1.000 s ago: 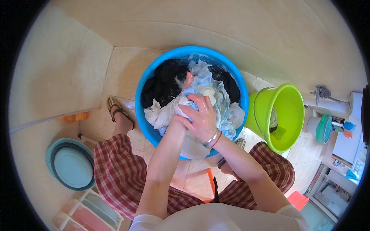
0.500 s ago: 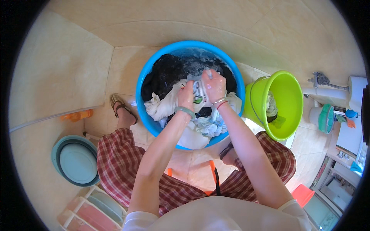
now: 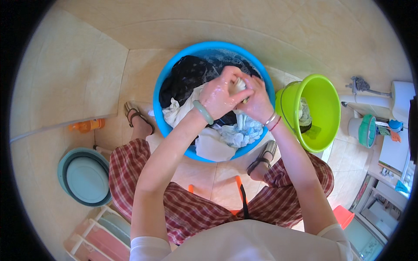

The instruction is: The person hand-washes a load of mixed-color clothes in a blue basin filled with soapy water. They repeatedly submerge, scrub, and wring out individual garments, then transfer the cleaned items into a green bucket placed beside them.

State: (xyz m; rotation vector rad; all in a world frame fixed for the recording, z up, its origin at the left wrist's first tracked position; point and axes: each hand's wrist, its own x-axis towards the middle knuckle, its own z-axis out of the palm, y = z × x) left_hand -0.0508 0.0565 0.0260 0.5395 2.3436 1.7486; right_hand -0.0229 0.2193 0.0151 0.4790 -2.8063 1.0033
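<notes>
Small wad of wet white cloth (image 3: 239,85) squeezed above the round blue plastic wash basin (image 3: 174,74), among soaked dark and pale laundry (image 3: 230,132). Left hand (image 3: 220,95) clenched around the wad, jade-green bangle (image 3: 203,112) at the wrist. Right hand (image 3: 257,102) clamped against it from the other side, forearms converging over the basin. Just right, lime-green plastic bucket (image 3: 324,108); far left, orange bottle (image 3: 87,126) lying on the tiled floor (image 3: 78,78).

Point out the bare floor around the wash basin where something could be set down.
Free: tiled floor left of the round blue plastic basin, above the orange bottle; also the strip beyond the basin. Crowded: right side, where the lime-green bucket sits close beside the basin, with clutter beyond it.
</notes>
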